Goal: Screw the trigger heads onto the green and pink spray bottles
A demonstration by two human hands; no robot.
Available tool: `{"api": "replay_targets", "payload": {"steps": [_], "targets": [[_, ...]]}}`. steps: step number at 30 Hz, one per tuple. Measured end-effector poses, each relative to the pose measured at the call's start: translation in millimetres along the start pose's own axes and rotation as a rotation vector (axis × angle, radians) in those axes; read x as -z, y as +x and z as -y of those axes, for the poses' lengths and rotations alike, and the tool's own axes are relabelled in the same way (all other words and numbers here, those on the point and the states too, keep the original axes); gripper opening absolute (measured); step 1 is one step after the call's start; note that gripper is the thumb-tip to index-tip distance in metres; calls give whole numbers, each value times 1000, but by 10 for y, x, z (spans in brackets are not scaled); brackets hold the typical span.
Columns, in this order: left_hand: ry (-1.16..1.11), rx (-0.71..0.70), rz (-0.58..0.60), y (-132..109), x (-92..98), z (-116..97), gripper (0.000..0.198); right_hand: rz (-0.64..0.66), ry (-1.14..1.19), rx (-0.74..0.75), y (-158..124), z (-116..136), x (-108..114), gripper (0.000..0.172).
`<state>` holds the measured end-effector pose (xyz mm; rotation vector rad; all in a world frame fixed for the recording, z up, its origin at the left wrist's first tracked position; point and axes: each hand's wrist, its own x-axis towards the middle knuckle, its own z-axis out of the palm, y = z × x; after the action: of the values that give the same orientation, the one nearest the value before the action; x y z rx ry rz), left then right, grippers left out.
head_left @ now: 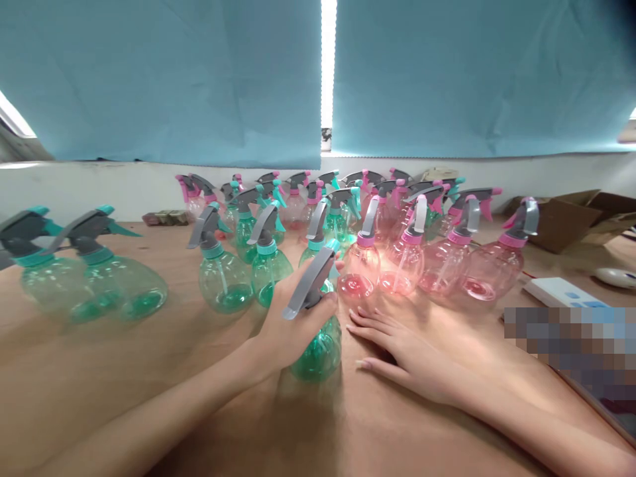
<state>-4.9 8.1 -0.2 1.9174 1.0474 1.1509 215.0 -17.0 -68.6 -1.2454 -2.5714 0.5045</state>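
My left hand point(293, 311) is wrapped round the neck of a green spray bottle point(318, 354), whose grey trigger head tilts up between thumb and fingers. Its far-side fingers are partly hidden. My right hand point(397, 348) lies flat on the table, fingers spread, holding nothing, just in front of a pink spray bottle point(358, 271). More pink bottles stand in a row to the right, such as one at the row's end point(494, 268). Beyond my left hand are a green bottle point(226, 281) and another green bottle point(271, 265), both upright.
Two green spray bottles point(124, 285) stand at the far left. Several mixed pink and green bottles point(293, 205) crowd the back. On the right are an open cardboard box point(561, 222), a white box point(561, 291) and a computer mouse point(616, 277). Blue curtains point(159, 79) hang behind the wooden table point(199, 424).
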Motion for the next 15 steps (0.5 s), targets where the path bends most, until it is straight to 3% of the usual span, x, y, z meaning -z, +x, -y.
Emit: {"api": "replay_targets", "payload": {"steps": [15], "targets": [[4, -16, -5, -16, 1, -6, 32, 32, -12, -13, 11, 51, 56, 59]]}}
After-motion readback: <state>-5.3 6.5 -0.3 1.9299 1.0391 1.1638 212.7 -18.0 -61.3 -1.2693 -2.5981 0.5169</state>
